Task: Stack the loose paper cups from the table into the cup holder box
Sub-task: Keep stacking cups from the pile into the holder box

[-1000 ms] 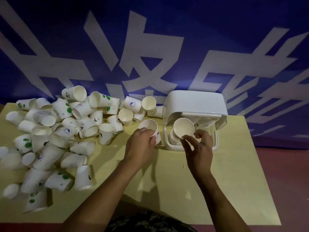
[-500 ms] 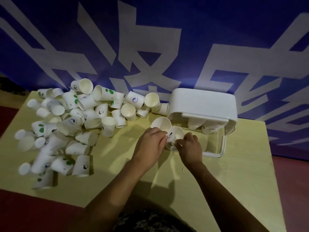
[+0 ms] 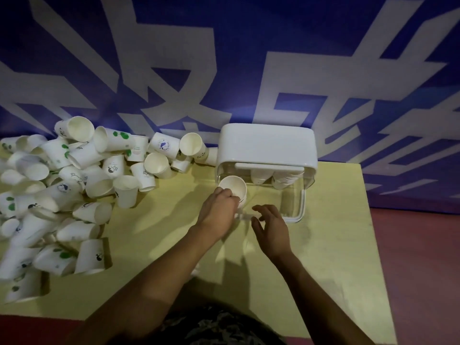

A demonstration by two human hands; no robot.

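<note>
- A cup [image 3: 233, 188] is gripped by the left hand [image 3: 217, 210], fingers curled round its near wall; the mouth is tilted up toward the camera.
- The cup is held at the left front corner of the box [image 3: 267, 143], just under the white lid's edge, at or just inside the clear tray [image 3: 297, 207]. Whether it rests on another cup cannot be told; the base is hidden by the hand.
- The right hand [image 3: 271, 226] is empty, fingers spread and loosely bent, near the tray's front rim and just right of the left hand. Nothing is grasped by it.
- Key relation: the slot lies directly ahead of the left hand, up and away from the person. The cup's long axis is judged to run from the hand toward the box, leaning back toward the viewer, so the base leads in.
- Stacks [image 3: 273, 176] are seen under the lid at the right, hanging mouth down as far as can be told.
- The left hand is nearer the box opening; the right hand is nearer the tray's open middle.
- The pile [image 3: 74, 185] of loose cups lies well apart to the left on the table [image 3: 323, 257]; the left hand is the nearer one for the next pick.
- Judgement: seating of this cup is in progress; most of the task is left.
</note>
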